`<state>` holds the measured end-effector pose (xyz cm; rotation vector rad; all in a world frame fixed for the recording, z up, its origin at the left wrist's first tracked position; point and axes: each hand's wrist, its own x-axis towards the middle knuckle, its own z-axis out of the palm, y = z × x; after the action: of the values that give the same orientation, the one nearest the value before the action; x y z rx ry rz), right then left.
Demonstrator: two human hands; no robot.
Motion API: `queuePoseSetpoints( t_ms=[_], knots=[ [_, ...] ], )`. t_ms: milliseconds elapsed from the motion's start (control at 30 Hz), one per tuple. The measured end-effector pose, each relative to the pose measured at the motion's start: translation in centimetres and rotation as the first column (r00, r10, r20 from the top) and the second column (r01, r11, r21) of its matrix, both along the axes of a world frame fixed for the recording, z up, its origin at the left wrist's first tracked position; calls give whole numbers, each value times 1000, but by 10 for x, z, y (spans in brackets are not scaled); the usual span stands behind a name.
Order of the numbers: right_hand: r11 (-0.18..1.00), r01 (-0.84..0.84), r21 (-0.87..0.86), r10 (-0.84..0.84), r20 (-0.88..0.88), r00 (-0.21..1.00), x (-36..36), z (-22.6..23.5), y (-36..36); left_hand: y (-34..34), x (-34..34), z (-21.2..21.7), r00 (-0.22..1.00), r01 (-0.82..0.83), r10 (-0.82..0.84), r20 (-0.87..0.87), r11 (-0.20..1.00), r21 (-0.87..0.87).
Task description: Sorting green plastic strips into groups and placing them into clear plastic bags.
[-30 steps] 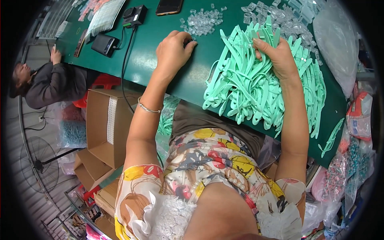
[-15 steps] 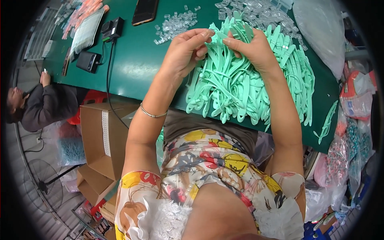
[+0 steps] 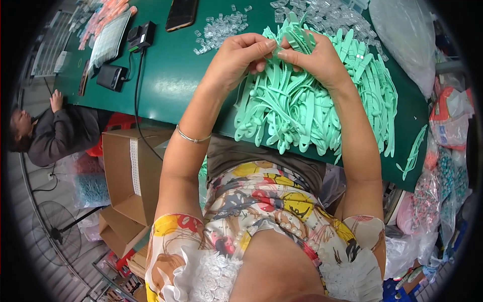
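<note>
A thick heap of mint-green plastic straps (image 3: 302, 113), with ridged teeth and rounded ends, lies along the table's near edge. Over its far side, my right hand (image 3: 323, 61) is closed round a bunch of these straps (image 3: 298, 39), whose ends fan out above the thumb. My left hand (image 3: 240, 56) pinches thumb and forefinger together, right by the right thumb at a strap's end. What sits in that pinch is too small and covered to make out. Small clear plastic clips (image 3: 221, 31) are scattered just beyond my left hand, and a larger pile of clear clips (image 3: 327, 17) lies behind the straps.
On the green table (image 3: 166, 70) lie a phone (image 3: 182, 14), a black device (image 3: 141, 36) with a cable, and a power bank (image 3: 111, 77). A loose green strap (image 3: 414, 153) lies at right, near a clear bag (image 3: 402, 40). Another person (image 3: 60, 131) sits at left by a cardboard box (image 3: 126, 176).
My left hand has moved slightly right, bringing its fingertips up to my right thumb. The right hand still grips its bunch. The other person's hand has shifted a little.
</note>
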<state>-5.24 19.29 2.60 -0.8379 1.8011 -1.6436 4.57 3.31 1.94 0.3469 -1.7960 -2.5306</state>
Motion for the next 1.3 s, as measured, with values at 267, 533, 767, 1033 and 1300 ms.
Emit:
queuePoseSetpoints(
  t_ms=[267,533,767,1033,1300],
  knots=[
    [995,53,-89,-77,-292,953,2,-6,-5,14,-5,-5,991,-106,94,-94,986,-132],
    [989,94,111,-73,-183,980,3,2,-4,6,-8,-11,958,-259,257,-125,966,2],
    [998,65,5,-65,89,994,-2,0,-1,-5,-10,-22,971,-227,193,-143,933,-278],
    [1000,12,-27,-9,139,990,-7,1,0,-65,16,-32,915,-385,275,-295,377,-842],
    [998,46,-33,-40,167,985,-6,1,1,-46,0,-32,924,-336,157,-348,-99,-937]
  ],
)
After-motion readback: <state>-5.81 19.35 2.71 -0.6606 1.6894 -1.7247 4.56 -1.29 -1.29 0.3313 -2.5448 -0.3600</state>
